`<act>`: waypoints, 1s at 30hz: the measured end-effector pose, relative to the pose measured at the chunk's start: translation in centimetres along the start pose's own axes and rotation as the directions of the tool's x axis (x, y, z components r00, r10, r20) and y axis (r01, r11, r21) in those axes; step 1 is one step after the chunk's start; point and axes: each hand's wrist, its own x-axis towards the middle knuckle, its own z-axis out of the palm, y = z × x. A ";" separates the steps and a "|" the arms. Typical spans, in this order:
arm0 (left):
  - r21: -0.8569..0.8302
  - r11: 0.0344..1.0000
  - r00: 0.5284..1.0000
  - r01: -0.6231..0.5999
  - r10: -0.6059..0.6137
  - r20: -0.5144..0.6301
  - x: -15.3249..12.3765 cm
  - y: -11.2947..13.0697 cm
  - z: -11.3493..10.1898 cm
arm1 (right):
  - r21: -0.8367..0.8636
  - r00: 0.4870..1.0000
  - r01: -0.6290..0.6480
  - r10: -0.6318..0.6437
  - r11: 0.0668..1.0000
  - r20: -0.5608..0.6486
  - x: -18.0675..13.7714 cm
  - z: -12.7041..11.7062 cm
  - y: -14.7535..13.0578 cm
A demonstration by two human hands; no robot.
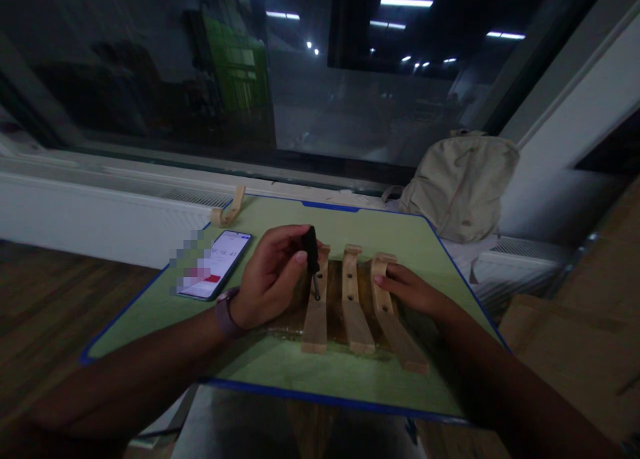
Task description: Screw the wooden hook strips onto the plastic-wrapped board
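My left hand point(273, 276), with a band on its wrist, is closed on a black-handled screwdriver point(311, 249). The screwdriver stands nearly upright, and its tip meets the left wooden hook point(315, 326) by a dark hole or screw. Beside it lies the middle wooden hook point(359, 326), with two dark holes or screws along it. My right hand point(411, 287) grips the upper part of the right wooden hook point(400, 336), which sits at a slant. Under all three hooks is a brown, shiny board point(336, 292), partly covered by them and my hands.
A phone point(220, 262) with a lit screen lies left on the green, blue-edged table point(270, 372). Another wooden hook point(231, 211) rests at the far left edge. A beige backpack point(460, 182) stands by the window behind. Cardboard point(570, 359) is at the right.
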 end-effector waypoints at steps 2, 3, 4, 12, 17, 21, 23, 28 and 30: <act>0.004 1.000 1.000 -0.007 0.007 -0.007 0.0 -0.2 -0.1 | 0.001 1.000 0.006 -0.006 1.000 -0.002 0.0 0.0 0.1; 0.004 1.000 1.000 -0.011 0.011 -0.009 0.0 -0.2 -0.1 | 0.003 1.000 0.011 -0.011 1.000 0.000 0.0 0.0 0.0; 0.001 1.000 1.000 -0.010 0.010 -0.007 0.0 -0.2 0.0 | 0.004 1.000 0.014 -0.014 1.000 0.003 0.0 0.0 -0.1; -0.044 0.999 0.998 0.017 -0.014 0.056 0.1 0.4 0.3 | -0.037 1.000 0.020 -0.020 0.999 0.014 -0.1 0.0 -1.1; -0.066 0.998 0.999 0.017 -0.014 0.050 0.0 -0.1 0.1 | -0.028 1.000 0.023 -0.023 0.999 0.018 0.0 0.0 -0.6; -0.046 0.996 0.996 0.073 -0.071 0.044 -0.1 -0.1 0.2 | -0.057 1.000 0.009 -0.008 0.998 0.009 0.0 0.0 -0.4; -0.068 0.992 0.992 0.103 -0.097 0.080 -0.1 0.1 0.3 | -0.057 1.000 0.018 -0.017 0.998 0.011 0.0 0.0 -0.5; -0.098 0.986 0.986 0.133 -0.121 0.118 -0.1 0.2 0.2 | -0.073 0.999 0.038 -0.038 0.997 0.004 -0.1 0.0 -0.9; -0.107 0.982 0.983 0.157 -0.145 0.111 -0.1 0.1 0.2 | -0.092 0.999 0.044 -0.043 0.995 0.015 -0.2 0.0 -1.0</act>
